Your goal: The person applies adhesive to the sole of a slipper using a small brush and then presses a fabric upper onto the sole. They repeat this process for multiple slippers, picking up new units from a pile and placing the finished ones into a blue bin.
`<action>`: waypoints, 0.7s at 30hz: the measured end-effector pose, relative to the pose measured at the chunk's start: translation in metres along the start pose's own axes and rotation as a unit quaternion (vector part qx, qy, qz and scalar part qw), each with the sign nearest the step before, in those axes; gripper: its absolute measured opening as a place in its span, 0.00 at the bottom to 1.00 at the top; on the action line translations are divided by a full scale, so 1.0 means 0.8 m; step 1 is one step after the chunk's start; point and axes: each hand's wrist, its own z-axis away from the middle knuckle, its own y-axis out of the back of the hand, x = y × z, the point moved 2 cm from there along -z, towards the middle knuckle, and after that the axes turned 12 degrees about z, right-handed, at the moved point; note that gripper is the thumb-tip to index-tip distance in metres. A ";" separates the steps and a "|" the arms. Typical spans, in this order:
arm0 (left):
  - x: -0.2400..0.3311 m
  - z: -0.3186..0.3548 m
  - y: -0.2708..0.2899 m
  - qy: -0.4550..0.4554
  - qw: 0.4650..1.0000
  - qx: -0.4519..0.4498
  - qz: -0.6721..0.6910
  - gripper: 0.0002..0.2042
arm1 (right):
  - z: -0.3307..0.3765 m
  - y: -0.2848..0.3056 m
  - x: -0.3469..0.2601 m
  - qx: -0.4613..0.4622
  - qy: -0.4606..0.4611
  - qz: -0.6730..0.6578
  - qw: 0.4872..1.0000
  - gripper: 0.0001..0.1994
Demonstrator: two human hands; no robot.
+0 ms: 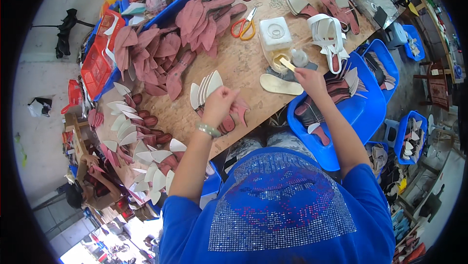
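Observation:
My left hand [218, 105] is curled over a fanned group of reddish shoe insoles with white tips [206, 88], low over the table; its fingertips are partly hidden. Reddish ends [239, 110] stick out beyond its fingers. A pale flat stick [287, 64] is gripped in my right hand [310, 79], its far end at the mouth of a clear jar with yellowish liquid [276, 58]. Just below that hand, a cream insole [281, 84] lies flat by the table's front edge. Behind the jar stands a white square block [275, 32] with a round hollow.
Orange-handled scissors [243, 26] lie behind my hands. Reddish insole piles [204, 18] cover the back left, white-tipped ones [155, 178] the left edge. White straps [327, 35] sit right of the block. Blue tubs [358, 117] crowd the right; another person [92, 181] works far left.

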 end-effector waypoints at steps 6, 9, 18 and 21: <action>-0.002 0.067 -0.018 -0.029 0.997 0.002 0.067 0.19 | -0.047 -0.036 -0.008 -0.048 0.028 0.134 0.989 0.10; -0.004 0.090 -0.029 0.025 0.992 0.002 0.120 0.20 | -0.052 -0.035 -0.011 -0.045 0.043 0.131 0.989 0.10; -0.086 0.084 -0.055 0.099 0.938 0.038 0.330 0.13 | -0.003 -0.004 0.002 -0.064 0.093 0.153 0.982 0.09; -0.091 0.085 -0.052 0.137 0.909 0.051 0.390 0.11 | 0.035 -0.009 0.025 -0.020 0.061 -0.043 0.997 0.11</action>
